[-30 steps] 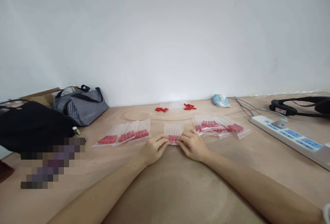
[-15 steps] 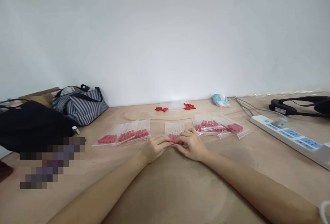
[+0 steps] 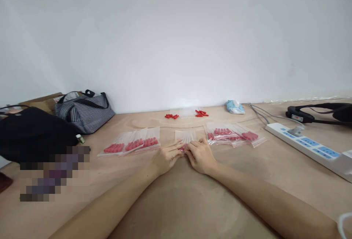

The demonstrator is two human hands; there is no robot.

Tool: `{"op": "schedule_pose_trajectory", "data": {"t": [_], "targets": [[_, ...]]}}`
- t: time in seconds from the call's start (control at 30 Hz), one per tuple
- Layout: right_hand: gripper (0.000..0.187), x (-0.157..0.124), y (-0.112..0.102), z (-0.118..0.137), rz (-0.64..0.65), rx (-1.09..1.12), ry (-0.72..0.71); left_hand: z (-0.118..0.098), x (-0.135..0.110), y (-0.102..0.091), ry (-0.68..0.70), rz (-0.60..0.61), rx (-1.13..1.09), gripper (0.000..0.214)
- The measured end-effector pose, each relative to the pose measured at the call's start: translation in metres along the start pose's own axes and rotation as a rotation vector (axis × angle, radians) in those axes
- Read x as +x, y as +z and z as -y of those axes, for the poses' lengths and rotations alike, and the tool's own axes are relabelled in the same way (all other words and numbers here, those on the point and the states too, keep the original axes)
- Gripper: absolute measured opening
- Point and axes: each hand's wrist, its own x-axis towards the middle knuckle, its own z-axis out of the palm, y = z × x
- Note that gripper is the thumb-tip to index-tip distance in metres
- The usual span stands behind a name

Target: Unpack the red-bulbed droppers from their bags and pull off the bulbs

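A clear zip bag [image 3: 185,135] with red pieces in it lies flat in the middle of the table, its near edge between my hands. My left hand [image 3: 167,157] has its fingers closed on the left part of that edge. From the other side my right hand [image 3: 200,155] pinches the same edge, and its fingers cover part of the red pieces. Filled zip bags [image 3: 134,144] lie in an overlapping row to the left. More filled bags [image 3: 233,135] overlap to the right, close to my right hand.
Loose red pieces [image 3: 202,113] and clear empty bags [image 3: 187,112] lie near the wall. A tissue pack [image 3: 235,107], a power strip [image 3: 305,144] and a black strapped device [image 3: 302,113] are at the right. A striped bag [image 3: 86,112] and a black bag [image 3: 35,132] stand left.
My right hand has shifted slightly left along the bag's near edge, towards my left hand, and its fingers are drawn closer together. The left hand stays nearly in place.
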Motion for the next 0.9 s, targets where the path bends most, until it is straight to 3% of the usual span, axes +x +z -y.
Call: {"op": "schedule_pose_trajectory", "data": {"t": [0.23,0.43,0.87,0.9], "targets": [[0.016,0.0,0.002,0.0,-0.006,-0.026,0.007,0.0,0.001,0.0,0.016,0.007,0.013,0.019],[0.017,0.003,0.001,-0.006,-0.049,0.103,0.175,-0.003,0.002,-0.003,0.041,0.024,0.068,0.018],[0.012,-0.006,-0.002,-0.01,-0.001,0.222,0.044,-0.005,0.002,-0.008,0.019,0.037,-0.045,0.011],[0.013,-0.006,-0.002,-0.012,-0.005,0.24,0.017,-0.004,0.001,-0.01,-0.012,0.05,-0.059,0.022]]}}
